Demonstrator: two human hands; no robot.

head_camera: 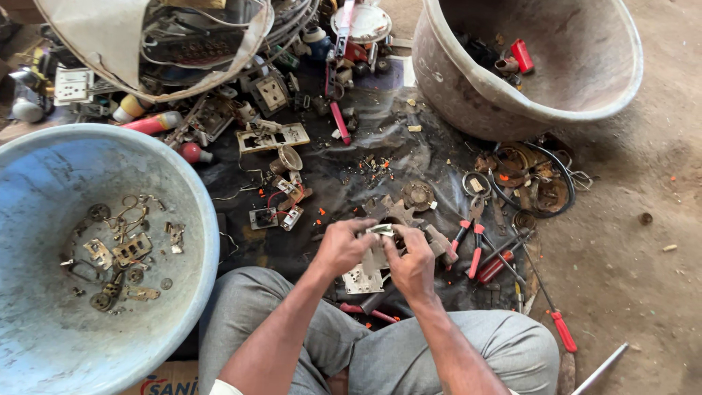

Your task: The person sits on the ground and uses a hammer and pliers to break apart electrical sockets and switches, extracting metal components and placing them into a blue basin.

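Pinching a small metal piece, both hands meet; basin rim left.

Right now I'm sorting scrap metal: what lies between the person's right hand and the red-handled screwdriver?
In the head view, red-handled pliers lie between the right hand and the red-handled screwdriver.

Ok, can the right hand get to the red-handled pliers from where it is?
Probably yes. The pliers lie in the open on the dark sheet just beside the right hand, nothing over them, but that hand and the left hand both grip a small metal part.
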